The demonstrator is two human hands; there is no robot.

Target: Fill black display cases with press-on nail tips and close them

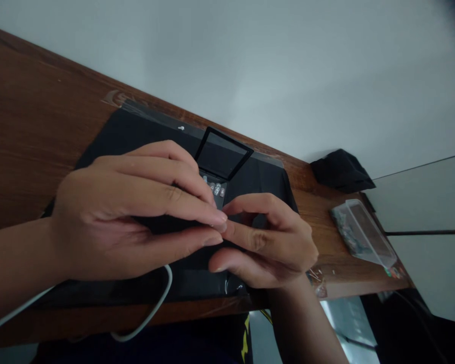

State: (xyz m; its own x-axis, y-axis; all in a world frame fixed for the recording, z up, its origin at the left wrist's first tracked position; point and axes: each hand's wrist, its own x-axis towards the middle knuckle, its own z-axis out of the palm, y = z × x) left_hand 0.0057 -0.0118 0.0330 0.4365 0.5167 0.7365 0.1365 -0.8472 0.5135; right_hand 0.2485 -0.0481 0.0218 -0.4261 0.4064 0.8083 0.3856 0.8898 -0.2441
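My left hand [132, 207] reaches in from the left. Its thumb and index finger are closed in a pinch around the tip of one finger of my right hand; a small clear glint shows there, too small to name. My right hand [269, 237] has that finger stretched toward the pinch, with its thumb and another finger held apart. Just behind both hands stands a small black case [224, 151] with its clear-windowed lid raised. Several small light pieces with dark marks [217, 189] lie in its base, which my hands partly hide.
A black sheet [109, 136] is taped to the wooden table [34, 111]. A white cable [163, 298] loops over the front edge. A tiny white piece [181, 128] lies behind. To the right are a black bag-like object [341, 169] and a clear plastic box [367, 237].
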